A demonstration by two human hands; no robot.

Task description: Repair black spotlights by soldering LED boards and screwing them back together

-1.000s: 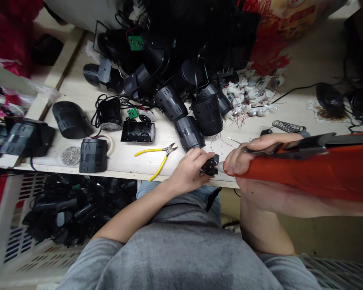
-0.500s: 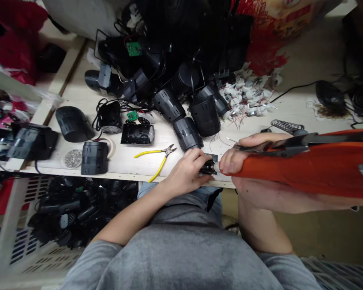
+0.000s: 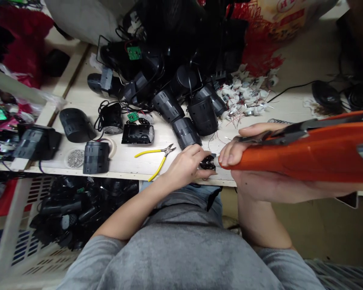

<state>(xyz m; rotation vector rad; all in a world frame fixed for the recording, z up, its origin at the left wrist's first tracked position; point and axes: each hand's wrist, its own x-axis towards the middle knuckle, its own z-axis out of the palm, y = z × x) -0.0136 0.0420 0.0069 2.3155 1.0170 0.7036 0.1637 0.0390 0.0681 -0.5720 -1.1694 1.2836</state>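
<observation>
My left hand (image 3: 189, 165) is closed around a small black plastic housing (image 3: 208, 162) at the table's front edge, fingers on its far side and thumb on its near side. In my right hand (image 3: 234, 155) is a large orange power screwdriver (image 3: 302, 155), held level with its dark lever on top. Its tip points left into the housing; the exact contact spot is too small to make out. Left of my left hand lies a pair of yellow-handled cutting pliers (image 3: 161, 157), jaws apart.
Black rounded casings (image 3: 186, 133) crowd the table behind my hands. White motor parts with thin red wires (image 3: 245, 94) are heaped at the back right. A dish of screws (image 3: 75, 158) sits left, beside a tape roll (image 3: 112, 148). Below stands a crate (image 3: 18, 241) of black parts.
The body of the orange screwdriver has risen slightly, while its tip stays at the housing. My left thumb and fingers have shifted a little around the housing. The view has moved slightly.
</observation>
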